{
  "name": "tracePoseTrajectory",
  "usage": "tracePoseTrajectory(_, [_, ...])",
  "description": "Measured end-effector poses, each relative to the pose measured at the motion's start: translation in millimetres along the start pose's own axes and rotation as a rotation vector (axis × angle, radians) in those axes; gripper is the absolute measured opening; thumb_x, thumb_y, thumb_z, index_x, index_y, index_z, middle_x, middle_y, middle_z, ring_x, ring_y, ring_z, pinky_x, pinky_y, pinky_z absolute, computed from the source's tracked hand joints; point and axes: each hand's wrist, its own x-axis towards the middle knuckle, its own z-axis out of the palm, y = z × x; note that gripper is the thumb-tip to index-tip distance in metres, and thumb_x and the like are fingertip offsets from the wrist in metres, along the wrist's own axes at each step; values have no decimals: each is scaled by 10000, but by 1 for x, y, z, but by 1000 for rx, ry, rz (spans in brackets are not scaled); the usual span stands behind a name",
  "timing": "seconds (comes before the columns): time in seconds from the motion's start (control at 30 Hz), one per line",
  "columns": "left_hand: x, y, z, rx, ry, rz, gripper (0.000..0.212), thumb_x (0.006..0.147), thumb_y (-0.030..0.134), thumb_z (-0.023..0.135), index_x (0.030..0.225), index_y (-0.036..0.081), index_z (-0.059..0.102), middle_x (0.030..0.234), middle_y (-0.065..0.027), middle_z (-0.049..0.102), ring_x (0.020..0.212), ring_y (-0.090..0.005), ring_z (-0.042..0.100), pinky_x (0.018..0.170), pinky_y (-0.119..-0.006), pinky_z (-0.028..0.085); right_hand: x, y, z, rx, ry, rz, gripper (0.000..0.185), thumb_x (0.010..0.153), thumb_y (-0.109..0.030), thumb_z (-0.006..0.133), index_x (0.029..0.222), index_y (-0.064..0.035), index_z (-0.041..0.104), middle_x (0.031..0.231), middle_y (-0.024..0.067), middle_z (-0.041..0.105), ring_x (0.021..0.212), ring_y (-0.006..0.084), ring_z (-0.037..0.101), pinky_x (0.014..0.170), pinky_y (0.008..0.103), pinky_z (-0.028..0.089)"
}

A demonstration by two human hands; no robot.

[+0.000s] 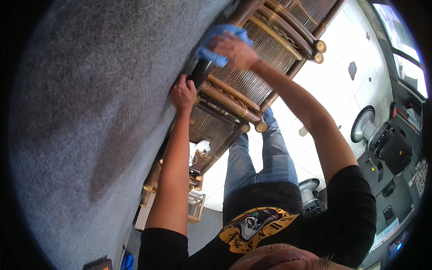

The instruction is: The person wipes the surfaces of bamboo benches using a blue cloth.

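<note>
My right hand point(233, 50), slightly blurred, presses a folded blue cloth point(216, 40) onto the thick dark top rail point(202, 72) of a bamboo bench. The cloth wraps over the rail beside the wall. Lower on the same rail, my left hand point(183, 94) holds on with curled fingers, close against the wall; its fingertips are partly hidden. Below the hands, the bench's slatted seat point(270, 44) is divided by paired bamboo armrests point(233, 99). A white face mask point(203, 147) lies on the nearer seat section, next to my left forearm.
A rough grey wall point(84, 101) runs along the bench's back. My jeans-clad legs point(276, 158) stand at its front edge on a white tiled floor point(337, 84) with dark damaged patches. Black barber chairs point(388, 145) stand to the right. A small wooden stand point(195, 209) is beyond the bench end.
</note>
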Motion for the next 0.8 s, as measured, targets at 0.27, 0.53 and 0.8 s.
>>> tracePoseTrajectory(0.27, [0,-4,-5,39,-14,-32,293,929,263,438,1042,134,675,890,-197,725,784,-433,691,678,-544,552,21,132,-77,52,7,409,530,793,-143,683,1310,-65,593,1440,126,520,1422,349,387,1189,513,280])
tracePoseTrajectory(0.53, [2,4,1,-2,-29,5,289,926,260,446,1054,128,670,906,-203,721,786,-439,686,686,-547,550,34,34,12,-90,373,531,575,682,-273,796,1196,-65,644,1244,110,610,1373,314,437,1204,542,252])
tracePoseTrajectory(0.8, [-2,-8,1,-38,-20,5,270,916,253,465,1026,123,674,893,-204,715,773,-441,676,665,-559,530,10,-27,4,277,104,153,678,641,-198,803,1289,-126,618,1331,74,596,1399,292,425,1224,490,254])
